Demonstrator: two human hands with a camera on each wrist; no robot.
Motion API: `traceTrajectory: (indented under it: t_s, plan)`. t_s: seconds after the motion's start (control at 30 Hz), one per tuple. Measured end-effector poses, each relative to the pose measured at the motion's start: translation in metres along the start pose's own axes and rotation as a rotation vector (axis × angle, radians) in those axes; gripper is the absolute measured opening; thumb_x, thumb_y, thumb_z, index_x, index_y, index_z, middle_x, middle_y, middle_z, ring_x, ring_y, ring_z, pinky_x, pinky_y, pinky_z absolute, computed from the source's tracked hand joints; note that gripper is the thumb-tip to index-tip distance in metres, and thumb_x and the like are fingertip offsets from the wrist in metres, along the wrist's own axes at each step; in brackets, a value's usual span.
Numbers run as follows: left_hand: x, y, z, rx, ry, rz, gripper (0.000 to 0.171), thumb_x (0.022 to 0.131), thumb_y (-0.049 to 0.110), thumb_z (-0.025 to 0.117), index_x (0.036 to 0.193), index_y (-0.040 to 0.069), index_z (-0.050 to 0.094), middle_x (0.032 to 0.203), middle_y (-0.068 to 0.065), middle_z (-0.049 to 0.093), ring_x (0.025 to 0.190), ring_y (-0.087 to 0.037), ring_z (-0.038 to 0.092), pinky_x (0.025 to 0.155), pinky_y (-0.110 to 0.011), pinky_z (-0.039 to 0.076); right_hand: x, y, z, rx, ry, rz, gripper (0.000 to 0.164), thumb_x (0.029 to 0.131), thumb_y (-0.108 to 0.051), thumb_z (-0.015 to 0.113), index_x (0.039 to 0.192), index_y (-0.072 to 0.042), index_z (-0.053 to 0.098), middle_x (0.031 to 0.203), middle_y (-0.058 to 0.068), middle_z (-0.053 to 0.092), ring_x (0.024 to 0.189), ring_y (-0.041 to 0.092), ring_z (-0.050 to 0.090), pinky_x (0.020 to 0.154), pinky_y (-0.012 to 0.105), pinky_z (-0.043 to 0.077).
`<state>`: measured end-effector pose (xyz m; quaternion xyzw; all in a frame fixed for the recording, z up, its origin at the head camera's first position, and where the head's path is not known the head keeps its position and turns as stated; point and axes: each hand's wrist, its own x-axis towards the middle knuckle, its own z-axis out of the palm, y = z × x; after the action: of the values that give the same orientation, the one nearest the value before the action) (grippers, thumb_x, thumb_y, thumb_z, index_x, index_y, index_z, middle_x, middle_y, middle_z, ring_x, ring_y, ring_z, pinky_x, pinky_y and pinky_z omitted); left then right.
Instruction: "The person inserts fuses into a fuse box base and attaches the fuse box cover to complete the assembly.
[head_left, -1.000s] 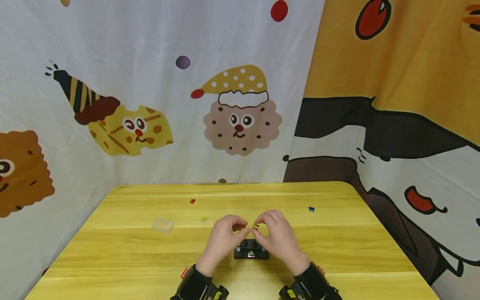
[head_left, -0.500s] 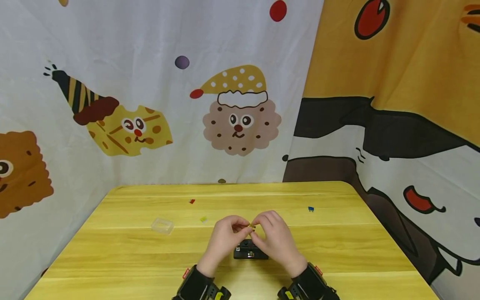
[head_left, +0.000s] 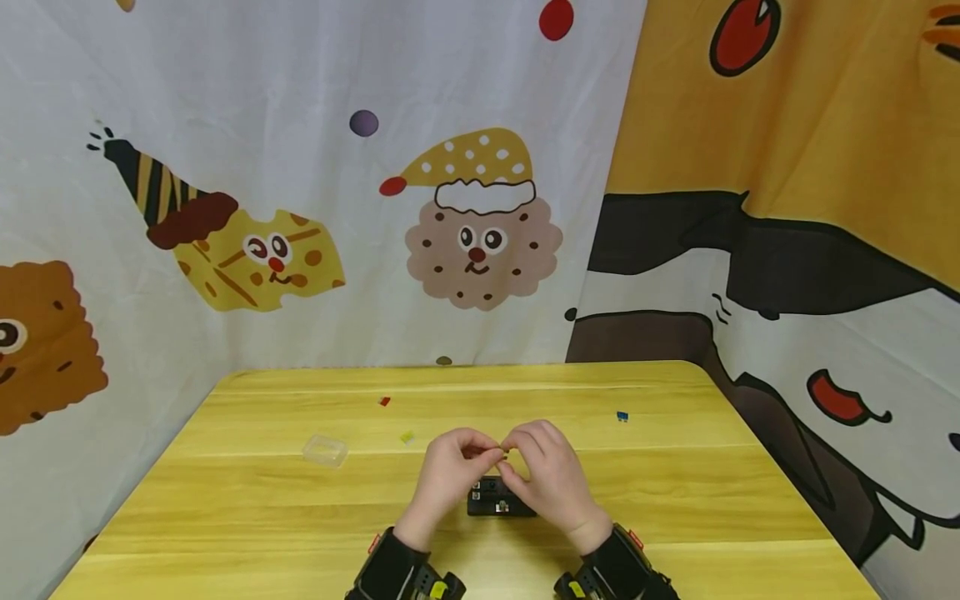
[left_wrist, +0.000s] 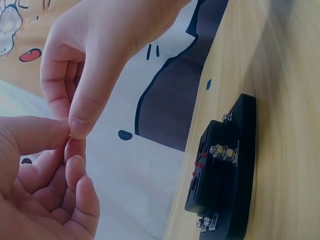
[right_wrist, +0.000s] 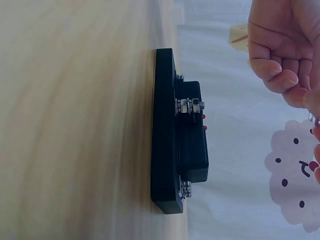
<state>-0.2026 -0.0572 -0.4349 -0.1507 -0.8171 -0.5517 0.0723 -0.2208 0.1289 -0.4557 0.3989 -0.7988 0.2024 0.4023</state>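
My left hand (head_left: 455,468) and right hand (head_left: 551,471) meet fingertip to fingertip above the table. Between them they pinch a small yellow-brown blade fuse (head_left: 506,455), mostly covered by fingers. A shiny bit of this fuse (right_wrist: 313,119) peeks out at the edge of the right wrist view. Just below and nearer me lies a black fuse block (head_left: 495,502), partly behind the right hand. In the left wrist view the fuse block (left_wrist: 225,170) shows metal studs with nuts and several red dots. Neither hand touches it.
A clear plastic box (head_left: 326,451) lies left on the wooden table (head_left: 225,517). Small fuse-like pieces are scattered farther back: a red one (head_left: 385,402), a yellow one (head_left: 407,437) and a blue one (head_left: 622,417). A printed curtain (head_left: 300,83) hangs behind.
My right hand has shifted slightly left, so its fingertips close up against the left hand's. The fuse, visible between them earlier, is now mostly covered. The block and loose pieces stay put.
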Motion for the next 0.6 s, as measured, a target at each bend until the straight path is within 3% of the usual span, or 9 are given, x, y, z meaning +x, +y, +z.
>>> traceTrajectory:
  t_s: [0.23, 0.47, 0.6]
  plan:
    - [0.0000, 0.0018, 0.0003, -0.028, 0.000, -0.010, 0.008, 0.087, 0.017, 0.076, 0.086, 0.009, 0.074, 0.079, 0.003, 0.070, 0.070, -0.013, 0.064, 0.061, -0.026, 0.052, -0.0002, -0.0007, -0.0013, 0.013, -0.001, 0.007, 0.023, 0.097, -0.031, 0.059, 0.100, -0.009, 0.063, 0.099, 0.003, 0.061, 0.091, 0.021, 0.057, 0.083, 0.034, 0.047]
    - [-0.0001, 0.0022, -0.0004, 0.010, 0.013, -0.010, 0.004, 0.087, 0.015, 0.075, 0.086, 0.011, 0.074, 0.078, 0.006, 0.069, 0.070, -0.010, 0.062, 0.063, -0.026, 0.051, -0.0026, 0.0056, -0.0045, 0.074, -0.006, 0.023, 0.030, 0.089, -0.029, 0.073, 0.109, -0.008, 0.064, 0.103, 0.004, 0.063, 0.095, 0.022, 0.058, 0.085, 0.035, 0.047]
    - [0.0003, 0.0017, -0.0019, 0.020, 0.024, -0.001, 0.003, 0.087, 0.014, 0.075, 0.085, 0.011, 0.074, 0.078, 0.006, 0.070, 0.068, -0.009, 0.061, 0.061, -0.025, 0.051, -0.0049, 0.0091, -0.0097, 0.136, -0.067, 0.075, 0.039, 0.093, -0.041, 0.067, 0.114, -0.009, 0.064, 0.109, 0.003, 0.063, 0.101, 0.022, 0.058, 0.088, 0.034, 0.047]
